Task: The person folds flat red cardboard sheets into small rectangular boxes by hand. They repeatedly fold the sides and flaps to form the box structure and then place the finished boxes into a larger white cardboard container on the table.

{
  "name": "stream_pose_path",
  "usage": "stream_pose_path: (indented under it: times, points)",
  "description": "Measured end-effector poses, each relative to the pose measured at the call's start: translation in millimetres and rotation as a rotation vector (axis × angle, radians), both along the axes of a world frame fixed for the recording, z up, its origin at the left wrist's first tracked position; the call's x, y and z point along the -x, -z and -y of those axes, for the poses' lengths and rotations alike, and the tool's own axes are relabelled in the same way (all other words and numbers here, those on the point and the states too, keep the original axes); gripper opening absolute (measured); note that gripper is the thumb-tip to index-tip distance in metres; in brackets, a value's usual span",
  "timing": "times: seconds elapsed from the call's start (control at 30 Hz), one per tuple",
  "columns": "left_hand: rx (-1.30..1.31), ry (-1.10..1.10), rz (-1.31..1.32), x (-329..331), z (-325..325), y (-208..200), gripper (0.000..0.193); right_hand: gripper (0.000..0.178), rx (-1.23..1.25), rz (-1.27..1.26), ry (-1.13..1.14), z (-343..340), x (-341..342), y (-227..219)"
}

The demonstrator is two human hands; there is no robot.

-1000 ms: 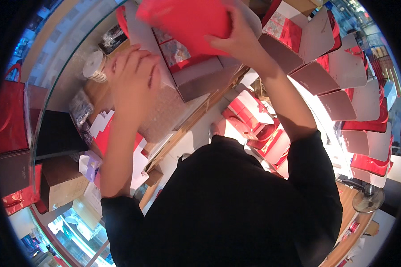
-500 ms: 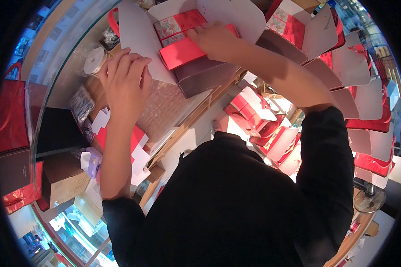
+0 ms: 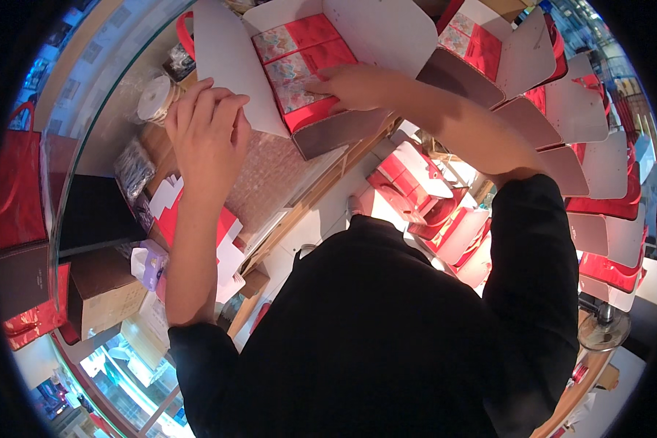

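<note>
The right hand (image 3: pixel 354 86) reaches into the open box (image 3: pixel 321 135) at the far middle of the desk (image 3: pixel 117 124), fingers flat and open on the red packets (image 3: pixel 303 62) inside. The left hand (image 3: pixel 208 135), fingers loosely curled and gripping nothing, presses the box's left flap (image 3: pixel 230 66). More open boxes (image 3: pixel 562 124) line the right.

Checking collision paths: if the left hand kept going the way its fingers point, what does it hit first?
Probably the white side flap of the open gift box: the left hand points up toward it, fingertips at its edge. Depth is unclear.
</note>
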State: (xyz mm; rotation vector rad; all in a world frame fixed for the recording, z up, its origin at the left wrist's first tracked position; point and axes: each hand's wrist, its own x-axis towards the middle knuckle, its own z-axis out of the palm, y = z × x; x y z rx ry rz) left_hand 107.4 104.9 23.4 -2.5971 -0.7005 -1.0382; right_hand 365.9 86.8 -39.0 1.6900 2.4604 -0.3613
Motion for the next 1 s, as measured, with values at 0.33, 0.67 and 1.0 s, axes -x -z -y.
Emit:
stream_pose_path:
  times: [0.33,0.67,1.0]
  points:
    - [0.021,-0.046,-0.012,-0.8,2.3,2.6,0.019,0.073,0.081,0.139,0.024,-22.9,16.5,1.2]
    - [0.02,-0.05,0.01,-2.2,1.2,6.4,0.019,0.063,0.13,0.251,-0.129,-44.3,9.4,6.8]
    - [-0.014,-0.026,0.06,-7.2,-0.1,8.3,0.022,0.059,0.031,0.285,-0.023,-56.8,-4.2,89.8]
